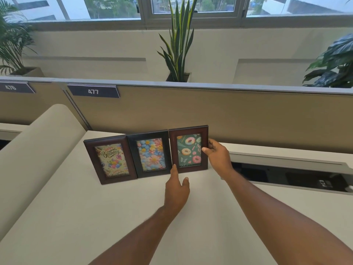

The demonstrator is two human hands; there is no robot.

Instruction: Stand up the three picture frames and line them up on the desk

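Note:
Three picture frames stand side by side on the white desk (95,217). At the left is a brown frame with a birthday card (110,159). In the middle is a black frame with flowers (150,153), and at the right a brown frame with donuts (189,149). My right hand (217,155) pinches the donut frame's right edge between thumb and fingers. My left hand (176,190) reaches forward with its index fingertip touching the donut frame's lower left corner; its thumb is apart and it holds nothing.
A tan partition (229,115) labelled 477 runs behind the frames. An open cable tray (286,175) is sunk into the desk at the right. A curved side divider (38,150) rises at the left. Potted plants stand beyond the partition.

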